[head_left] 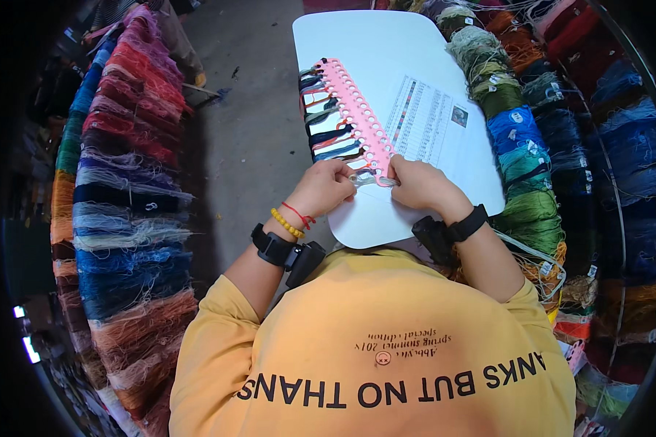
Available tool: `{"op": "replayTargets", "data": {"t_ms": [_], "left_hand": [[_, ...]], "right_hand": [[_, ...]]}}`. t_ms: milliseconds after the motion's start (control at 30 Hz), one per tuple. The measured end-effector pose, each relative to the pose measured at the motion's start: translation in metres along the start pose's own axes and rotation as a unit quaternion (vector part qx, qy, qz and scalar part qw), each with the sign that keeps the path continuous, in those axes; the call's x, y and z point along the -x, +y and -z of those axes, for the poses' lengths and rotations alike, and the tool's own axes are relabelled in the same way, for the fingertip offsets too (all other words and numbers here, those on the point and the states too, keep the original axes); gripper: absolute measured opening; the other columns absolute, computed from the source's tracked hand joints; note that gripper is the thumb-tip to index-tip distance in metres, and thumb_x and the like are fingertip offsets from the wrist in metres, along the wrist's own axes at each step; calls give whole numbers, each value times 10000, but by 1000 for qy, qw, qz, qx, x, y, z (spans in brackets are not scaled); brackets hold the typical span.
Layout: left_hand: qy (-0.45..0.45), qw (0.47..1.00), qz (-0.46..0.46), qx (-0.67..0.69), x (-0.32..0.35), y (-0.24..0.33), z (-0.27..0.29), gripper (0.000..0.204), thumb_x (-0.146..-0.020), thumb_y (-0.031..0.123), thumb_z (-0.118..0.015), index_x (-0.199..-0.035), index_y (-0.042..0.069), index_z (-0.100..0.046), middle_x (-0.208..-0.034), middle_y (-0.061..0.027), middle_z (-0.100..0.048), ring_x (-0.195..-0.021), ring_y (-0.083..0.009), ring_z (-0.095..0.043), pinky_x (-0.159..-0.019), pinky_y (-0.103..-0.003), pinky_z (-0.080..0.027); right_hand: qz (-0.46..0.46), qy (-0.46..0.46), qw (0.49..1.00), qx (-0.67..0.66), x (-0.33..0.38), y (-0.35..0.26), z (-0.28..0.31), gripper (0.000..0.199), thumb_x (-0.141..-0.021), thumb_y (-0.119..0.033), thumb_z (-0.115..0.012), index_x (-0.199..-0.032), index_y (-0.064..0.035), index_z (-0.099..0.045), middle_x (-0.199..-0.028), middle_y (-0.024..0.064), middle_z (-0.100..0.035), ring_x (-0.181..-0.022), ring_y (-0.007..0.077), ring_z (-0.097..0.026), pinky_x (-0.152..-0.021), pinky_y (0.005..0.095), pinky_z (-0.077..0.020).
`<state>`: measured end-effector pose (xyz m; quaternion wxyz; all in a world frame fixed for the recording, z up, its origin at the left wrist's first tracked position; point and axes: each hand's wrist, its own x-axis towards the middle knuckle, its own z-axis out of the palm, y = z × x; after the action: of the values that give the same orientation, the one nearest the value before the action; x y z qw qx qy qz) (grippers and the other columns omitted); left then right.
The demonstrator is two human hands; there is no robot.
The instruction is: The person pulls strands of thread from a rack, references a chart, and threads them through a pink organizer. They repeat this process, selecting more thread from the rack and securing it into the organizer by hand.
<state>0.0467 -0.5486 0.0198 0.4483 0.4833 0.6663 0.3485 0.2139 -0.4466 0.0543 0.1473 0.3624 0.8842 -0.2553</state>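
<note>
A long pink thread holder card point(356, 109) with rows of round holes lies slanted on a white board. Along its left side hang several knotted bundles of embroidery thread point(332, 136) in dark blue, black, grey, red and orange. At the card's near end a pale grey thread point(366, 179) runs between my two hands. My left hand point(319, 188) pinches this thread just left of the card. My right hand point(424, 186) is closed at the card's lower right corner, its fingers on the other part of the pale thread. The fingertips are partly hidden.
The white board point(375, 222) sits in front of me, with a printed colour chart sheet point(423, 120) beside the card. Racks of coloured thread skeins stand close on the left point(135, 189) and right point(521, 138). Grey floor point(248, 116) shows left of the board.
</note>
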Motion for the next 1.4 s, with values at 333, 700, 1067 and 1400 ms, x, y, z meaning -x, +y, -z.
{"op": "replayTargets", "data": {"t_ms": [333, 700, 1067, 1400], "left_hand": [[-12, 999, 21, 39, -1, 1, 1, 124, -719, 105, -552, -759, -9, -580, -637, -52, -597, -555, -104, -571, -555, -238, -449], [-112, 900, 70, 416, 15, 11, 1, 107, -839, 135, -523, -869, 37, -552, -812, -5, -557, -648, -62, -500, -572, -175, -408], [-182, 887, 102, 412, 15, 15, -5, 345, -878, 268, -467, -1175, 92, -449, -840, -31, -563, -615, -71, -523, -510, -173, -378], [-93, 942, 55, 318, 11, 0, -24, 230, -816, 263, -521, -914, 74, -608, -825, 23, -566, -730, -55, -507, -622, -199, -403]], "right_hand": [[-14, 0, 1000, -2, -3, 1, -2, 263, -707, -147, -500, -952, -51, -493, -846, 165, -597, -820, 328, -568, -702, 402, -437], [-24, 8, 999, -23, 1, 2, -6, 227, -742, -154, -484, -948, -60, -497, -846, 157, -600, -808, 328, -568, -705, 403, -436], [-45, 144, 946, -285, 11, 10, -19, 195, -761, -167, -470, -810, -13, -579, -687, 177, -592, -656, 324, -582, -606, 375, -446], [108, 120, 934, -318, 51, -30, -11, 243, -753, -256, -594, -791, -16, -578, -672, 142, -585, -615, 256, -580, -562, 332, -453]]}}
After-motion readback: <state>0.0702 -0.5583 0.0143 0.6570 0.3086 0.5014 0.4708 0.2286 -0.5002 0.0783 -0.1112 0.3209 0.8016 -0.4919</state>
